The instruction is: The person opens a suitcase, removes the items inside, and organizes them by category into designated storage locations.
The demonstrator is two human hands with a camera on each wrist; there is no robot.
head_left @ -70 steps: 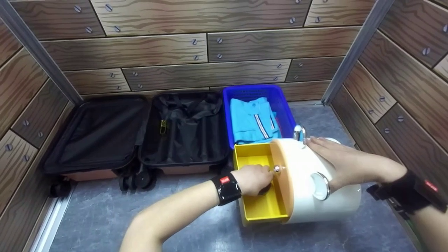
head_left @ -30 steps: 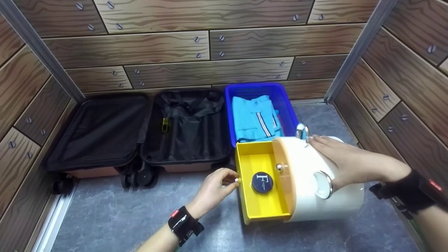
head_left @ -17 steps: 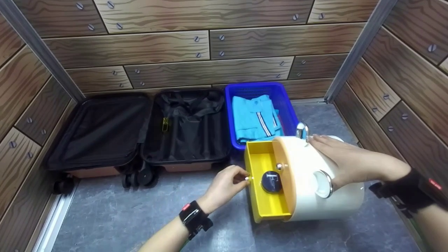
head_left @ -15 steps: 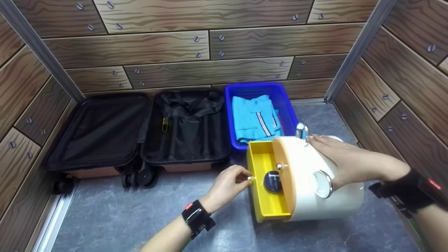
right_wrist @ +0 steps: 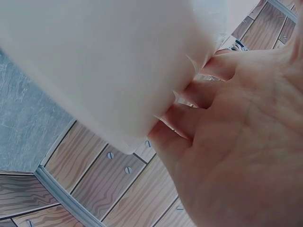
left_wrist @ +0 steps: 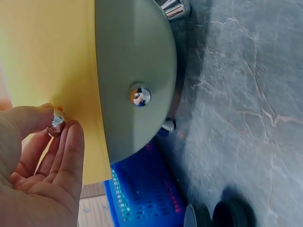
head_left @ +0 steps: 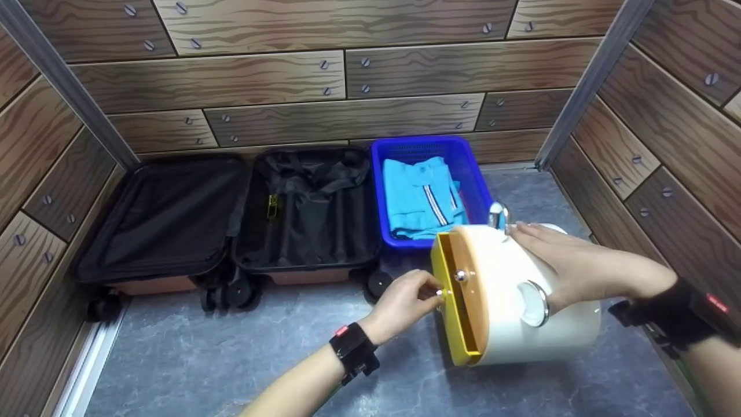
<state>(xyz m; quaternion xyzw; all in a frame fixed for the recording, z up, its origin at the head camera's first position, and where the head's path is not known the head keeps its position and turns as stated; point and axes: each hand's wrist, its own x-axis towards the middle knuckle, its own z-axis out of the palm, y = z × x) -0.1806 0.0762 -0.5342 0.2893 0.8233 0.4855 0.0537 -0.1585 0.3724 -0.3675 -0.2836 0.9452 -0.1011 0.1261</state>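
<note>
A white rounded storage box [head_left: 538, 347] stands on the floor, its yellow drawer [head_left: 451, 324] only a little way out. My left hand [head_left: 402, 304] pinches the small shiny drawer knob [left_wrist: 57, 122] between thumb and fingers. Above the drawer, the box's orange front panel [head_left: 474, 289] carries a second round metal knob [left_wrist: 140, 96]. Flat on top of the box rests my right hand [head_left: 570, 266], near a chrome loop handle [head_left: 498, 214]. In the right wrist view, its fingers reach along the white shell [right_wrist: 104, 71]. The inside of the drawer is mostly hidden.
An open black-lined suitcase [head_left: 312, 231] lies at left, its other half [head_left: 168, 214] beside it, with wheels [head_left: 238, 294] towards me. Behind the box is a blue basket [head_left: 472, 191] holding folded light-blue clothing [head_left: 417, 197]. Wood-patterned walls [head_left: 405, 69] enclose the floor.
My left hand left a dark round jar in the drawer, took the drawer knob and pushed rightward. The drawer slid mostly into the box, hiding the jar. My right hand stayed on top.
</note>
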